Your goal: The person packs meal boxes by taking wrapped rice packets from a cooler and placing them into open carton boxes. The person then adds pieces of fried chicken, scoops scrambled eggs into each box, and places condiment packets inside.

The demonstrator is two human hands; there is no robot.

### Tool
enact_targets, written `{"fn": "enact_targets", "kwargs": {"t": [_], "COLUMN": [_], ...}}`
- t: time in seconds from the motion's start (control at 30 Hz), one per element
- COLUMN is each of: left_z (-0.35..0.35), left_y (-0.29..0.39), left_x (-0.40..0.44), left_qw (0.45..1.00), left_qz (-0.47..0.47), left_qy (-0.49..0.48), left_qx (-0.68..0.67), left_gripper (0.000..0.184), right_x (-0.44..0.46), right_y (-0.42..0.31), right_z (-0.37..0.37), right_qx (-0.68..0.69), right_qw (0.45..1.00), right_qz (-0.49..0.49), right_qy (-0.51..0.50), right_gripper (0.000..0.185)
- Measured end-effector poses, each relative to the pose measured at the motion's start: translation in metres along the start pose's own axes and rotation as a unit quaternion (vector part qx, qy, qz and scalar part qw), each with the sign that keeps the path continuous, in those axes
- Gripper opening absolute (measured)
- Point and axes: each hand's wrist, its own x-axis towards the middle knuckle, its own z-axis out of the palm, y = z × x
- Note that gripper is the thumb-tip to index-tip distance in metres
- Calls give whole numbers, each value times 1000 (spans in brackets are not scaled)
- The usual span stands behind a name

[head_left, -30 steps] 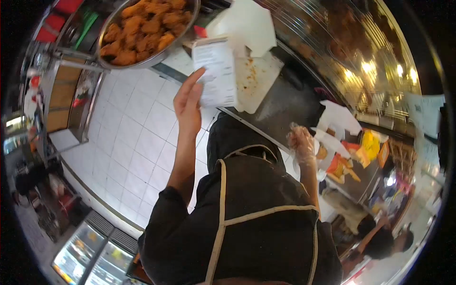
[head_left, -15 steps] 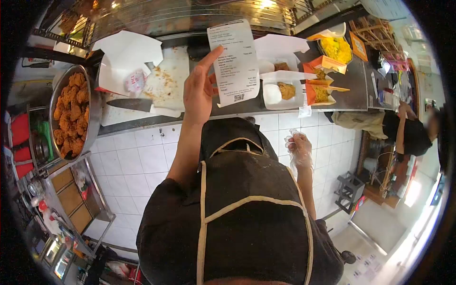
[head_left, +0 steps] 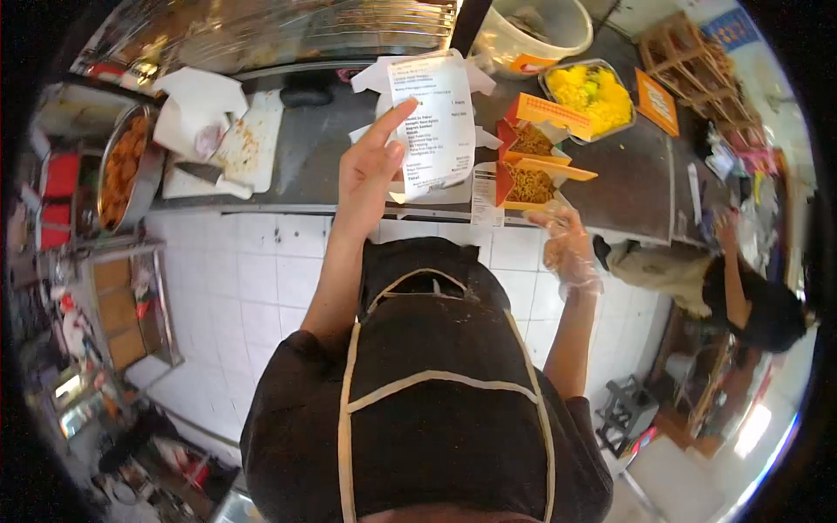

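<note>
My left hand [head_left: 368, 179] grips a long printed receipt [head_left: 436, 131], raised above the counter, with the index finger across its face. White food boxes stand behind the receipt, mostly hidden by it. A clear plastic glove covers my right hand [head_left: 571, 248], whose fingers are loosely apart at the counter's front edge. Just beyond those fingers is an orange box of noodles [head_left: 530, 185]; whether they touch it I cannot tell. Behind it is a second noodle box [head_left: 532, 139]. Another receipt [head_left: 486, 196] hangs at the counter edge beside the boxes.
A tray of yellow rice [head_left: 591, 96] and a clear tub [head_left: 532, 44] are at the back right. On the left, a knife [head_left: 214, 179] and an open white box [head_left: 196, 109] lie on a cutting board [head_left: 257, 144], near a bowl of fried chicken [head_left: 126, 170]. Another person [head_left: 741, 288] stands far right.
My right hand has come up to the counter edge near the noodle boxes. The view has shifted, so the counter items appear further left. My left hand still holds up the receipt.
</note>
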Motion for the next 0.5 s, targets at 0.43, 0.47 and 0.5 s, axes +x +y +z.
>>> {"fn": "enact_targets", "kwargs": {"t": [0.43, 0.47, 0.5], "left_z": [-147, -141, -136], "left_y": [-136, -144, -149], "left_x": [-161, -162, -151], "left_qw": [809, 807, 833], "left_qz": [-92, -62, -90], "left_qy": [315, 267, 245], "left_qx": [488, 524, 489], "left_gripper": [43, 42, 43], "right_x": [122, 121, 122], "right_y": [117, 113, 114], "right_z": [86, 84, 77], "right_qx": [-769, -746, -752], "right_qw": [569, 569, 562], "right_qz": [-240, -315, -312], "right_qy": [-165, -141, -144], "right_gripper": [16, 15, 15]}}
